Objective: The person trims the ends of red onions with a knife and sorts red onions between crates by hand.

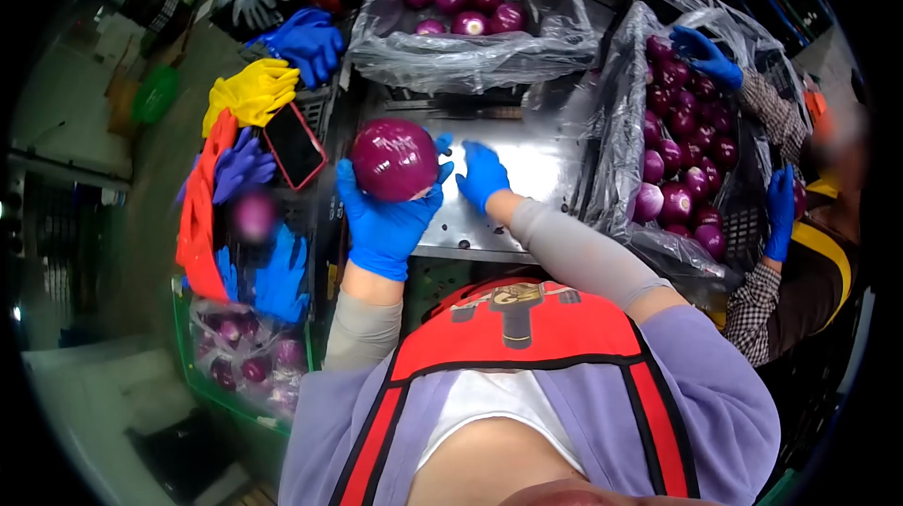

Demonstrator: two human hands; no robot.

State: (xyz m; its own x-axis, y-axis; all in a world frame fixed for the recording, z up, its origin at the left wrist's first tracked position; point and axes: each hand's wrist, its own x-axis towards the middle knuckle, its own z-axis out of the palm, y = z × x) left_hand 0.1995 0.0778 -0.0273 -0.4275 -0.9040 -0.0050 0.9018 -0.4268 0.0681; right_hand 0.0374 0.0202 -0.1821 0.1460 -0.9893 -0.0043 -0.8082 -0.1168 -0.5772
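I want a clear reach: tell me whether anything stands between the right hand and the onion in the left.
The left hand partly does: its blue-gloved fingertips curl around the side of the onion facing the right hand. Beyond them, nothing visible blocks the gap above the metal surface.

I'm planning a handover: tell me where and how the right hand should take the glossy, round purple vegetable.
Grip the purple vegetable by its exposed top, likely best from above with the blue-gloved right hand spread wide: the blue-gloved left hand cups its near side, and the smooth round shape offers no handle.
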